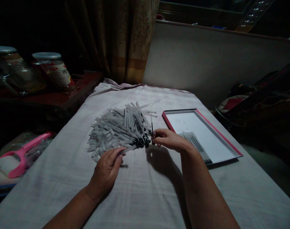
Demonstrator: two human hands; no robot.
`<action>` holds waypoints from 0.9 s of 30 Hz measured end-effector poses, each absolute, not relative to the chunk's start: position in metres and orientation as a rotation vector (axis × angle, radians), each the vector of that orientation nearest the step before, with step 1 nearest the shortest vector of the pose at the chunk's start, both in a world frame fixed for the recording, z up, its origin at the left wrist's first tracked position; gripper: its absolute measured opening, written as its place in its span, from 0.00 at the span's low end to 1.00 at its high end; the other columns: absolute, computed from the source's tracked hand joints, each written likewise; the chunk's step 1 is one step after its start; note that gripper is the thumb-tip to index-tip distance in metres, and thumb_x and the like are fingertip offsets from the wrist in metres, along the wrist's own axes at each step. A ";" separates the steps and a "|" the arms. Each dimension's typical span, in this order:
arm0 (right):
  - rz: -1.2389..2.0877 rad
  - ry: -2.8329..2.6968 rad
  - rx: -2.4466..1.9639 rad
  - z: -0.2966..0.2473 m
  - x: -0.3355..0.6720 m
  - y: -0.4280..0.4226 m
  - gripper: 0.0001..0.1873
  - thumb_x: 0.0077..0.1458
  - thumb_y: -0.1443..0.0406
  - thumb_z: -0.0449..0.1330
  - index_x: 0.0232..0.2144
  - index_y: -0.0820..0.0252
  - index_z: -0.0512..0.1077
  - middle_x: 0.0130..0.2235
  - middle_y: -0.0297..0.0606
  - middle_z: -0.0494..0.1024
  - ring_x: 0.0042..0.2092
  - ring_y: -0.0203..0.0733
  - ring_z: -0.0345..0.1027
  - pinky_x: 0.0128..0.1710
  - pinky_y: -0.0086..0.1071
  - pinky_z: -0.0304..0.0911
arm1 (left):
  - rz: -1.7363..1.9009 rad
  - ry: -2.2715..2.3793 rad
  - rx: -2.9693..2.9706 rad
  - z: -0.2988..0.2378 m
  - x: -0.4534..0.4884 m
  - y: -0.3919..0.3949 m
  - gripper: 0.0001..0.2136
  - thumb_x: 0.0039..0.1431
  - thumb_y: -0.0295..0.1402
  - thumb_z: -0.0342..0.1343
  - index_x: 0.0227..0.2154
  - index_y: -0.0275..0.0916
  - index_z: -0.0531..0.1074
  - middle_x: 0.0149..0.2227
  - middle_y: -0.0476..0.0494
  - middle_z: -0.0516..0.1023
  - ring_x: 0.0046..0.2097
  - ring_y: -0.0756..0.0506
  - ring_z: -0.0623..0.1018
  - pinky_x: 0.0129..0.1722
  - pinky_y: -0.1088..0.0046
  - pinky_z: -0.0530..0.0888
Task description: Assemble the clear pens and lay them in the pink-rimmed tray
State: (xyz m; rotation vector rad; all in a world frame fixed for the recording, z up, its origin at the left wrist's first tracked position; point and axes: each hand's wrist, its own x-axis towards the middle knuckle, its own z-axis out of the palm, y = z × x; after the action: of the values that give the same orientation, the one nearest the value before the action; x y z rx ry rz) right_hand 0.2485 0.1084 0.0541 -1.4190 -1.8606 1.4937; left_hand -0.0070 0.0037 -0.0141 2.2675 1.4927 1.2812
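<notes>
A large heap of translucent pen refills (116, 124) with black ends lies on the cloth in front of me. At the heap's near edge, my left hand (109, 160) is closed with thumb and fingers pinched on whitish translucent tubes (130, 149), apparently refills. To the right of the black ends, my right hand (167, 139) pinches a single pen refill (152, 122), held nearly upright with its pale end up. Its lower end is hidden by my fingers. Beyond my right wrist is a shallow red-edged box (212, 135) with several refills (196, 146) laid side by side in its near left part.
A pale checked cloth (140, 197) covers the table. On a dark red side table (73, 92) at left stand a lidded jar (55, 71) and a glass jug (21, 79). A pink plastic item (23, 154) lies low at left. Behind are a curtain (135, 44) and a wall (183, 54).
</notes>
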 end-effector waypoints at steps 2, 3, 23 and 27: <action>1.557 -1.710 -1.232 0.058 0.239 0.105 0.06 0.41 0.65 0.61 0.25 0.61 0.71 0.25 0.31 0.71 0.27 0.34 0.62 0.28 0.28 0.58 | 1.284 1.483 2.227 -0.015 -0.007 0.004 0.11 0.67 0.32 0.50 0.49 0.41 0.71 0.38 0.47 0.82 0.41 0.47 0.81 0.44 0.70 0.77; 1.576 -1.637 -1.165 0.059 0.233 0.103 0.08 0.41 0.64 0.63 0.26 0.61 0.71 0.25 0.31 0.72 0.27 0.33 0.63 0.28 0.28 0.58 | 1.287 1.476 2.218 -0.015 -0.007 0.004 0.11 0.67 0.32 0.50 0.49 0.42 0.71 0.37 0.47 0.82 0.40 0.47 0.81 0.43 0.70 0.77; 1.644 -1.570 -0.920 0.065 0.196 0.083 0.08 0.42 0.65 0.66 0.28 0.63 0.74 0.24 0.31 0.73 0.27 0.32 0.64 0.27 0.28 0.58 | 1.257 1.478 2.183 -0.011 -0.005 0.002 0.10 0.67 0.32 0.49 0.48 0.42 0.70 0.36 0.48 0.82 0.39 0.47 0.81 0.42 0.70 0.77; 1.616 -1.504 -0.927 0.067 0.202 0.085 0.10 0.43 0.63 0.67 0.30 0.62 0.74 0.24 0.30 0.72 0.26 0.33 0.64 0.27 0.28 0.58 | 1.239 1.487 2.177 -0.013 -0.005 0.002 0.10 0.67 0.32 0.49 0.48 0.42 0.69 0.36 0.48 0.82 0.38 0.47 0.81 0.42 0.69 0.77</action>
State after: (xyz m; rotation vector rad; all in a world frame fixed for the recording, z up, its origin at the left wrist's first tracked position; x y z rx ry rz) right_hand 0.2024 0.0845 0.0674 -0.9272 -1.5043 1.6158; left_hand -0.0048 0.0022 -0.0130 2.1773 1.4874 1.2393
